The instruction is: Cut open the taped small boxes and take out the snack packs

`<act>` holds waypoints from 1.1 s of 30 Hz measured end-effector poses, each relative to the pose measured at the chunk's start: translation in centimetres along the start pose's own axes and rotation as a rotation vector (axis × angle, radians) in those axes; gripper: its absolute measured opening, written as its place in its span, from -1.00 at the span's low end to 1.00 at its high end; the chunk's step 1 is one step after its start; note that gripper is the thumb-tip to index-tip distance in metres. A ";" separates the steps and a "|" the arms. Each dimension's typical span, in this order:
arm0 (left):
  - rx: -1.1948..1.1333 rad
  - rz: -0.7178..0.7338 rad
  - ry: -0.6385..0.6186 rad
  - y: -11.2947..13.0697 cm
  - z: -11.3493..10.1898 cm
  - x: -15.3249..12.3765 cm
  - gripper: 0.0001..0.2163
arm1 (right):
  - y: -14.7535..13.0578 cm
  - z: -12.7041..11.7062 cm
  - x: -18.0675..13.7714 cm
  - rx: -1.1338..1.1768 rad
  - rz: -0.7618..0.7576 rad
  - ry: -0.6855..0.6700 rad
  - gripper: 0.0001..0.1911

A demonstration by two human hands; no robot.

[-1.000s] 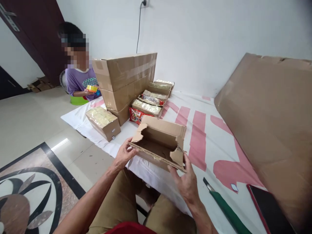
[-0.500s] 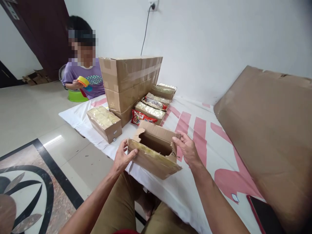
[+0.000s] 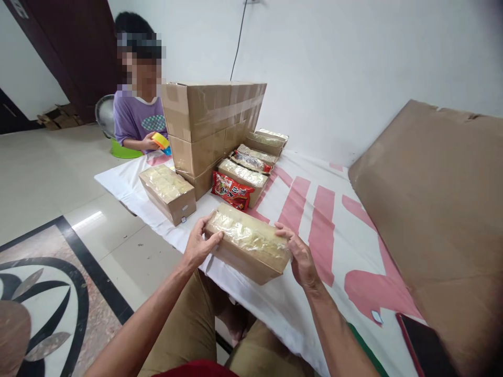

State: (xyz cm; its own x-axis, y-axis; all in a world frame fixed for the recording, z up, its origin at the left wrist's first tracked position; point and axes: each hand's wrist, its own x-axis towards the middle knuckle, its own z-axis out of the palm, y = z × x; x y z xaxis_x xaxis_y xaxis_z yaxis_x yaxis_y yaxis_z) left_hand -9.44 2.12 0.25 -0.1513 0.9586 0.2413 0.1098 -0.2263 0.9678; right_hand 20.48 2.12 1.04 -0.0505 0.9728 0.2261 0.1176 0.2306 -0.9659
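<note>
At the near edge of the table lies a small cardboard box (image 3: pixel 247 246), its crinkled, shiny clear-taped face upward. My left hand (image 3: pixel 200 243) grips its left end, thumb on the top edge. The right end is held by my right hand (image 3: pixel 298 256), fingers over the far corner. Just beyond the box lies a red printed food packet (image 3: pixel 232 190), leaning on a row of open small boxes (image 3: pixel 245 173). Another box with a taped top (image 3: pixel 167 193) sits to the left, near the table's edge.
Stacked taped cartons (image 3: pixel 208 112) stand behind. A person in a purple shirt (image 3: pixel 137 118) sits beyond them, holding a yellow-orange roll (image 3: pixel 160 140). A large cardboard sheet (image 3: pixel 428 209) leans at right, with a phone (image 3: pixel 428 345) near it on the white-and-pink cloth (image 3: pixel 318 335).
Between my hands the box has turned from its torn open side up to its taped face up. The person's hand with the roll has moved right and slightly lower.
</note>
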 end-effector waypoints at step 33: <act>0.362 0.345 0.160 -2.0 -4.8 1.1 -0.47 | -0.4 8.2 2.9 -0.378 -0.337 0.253 -0.62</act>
State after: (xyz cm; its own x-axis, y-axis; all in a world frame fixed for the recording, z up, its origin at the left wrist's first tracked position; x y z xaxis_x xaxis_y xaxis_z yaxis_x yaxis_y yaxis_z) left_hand -14.53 2.76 -1.05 -0.1913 0.7941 0.5769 0.5083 -0.4226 0.7504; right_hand 12.16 4.71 1.10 0.0876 0.8085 0.5820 0.4854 0.4756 -0.7337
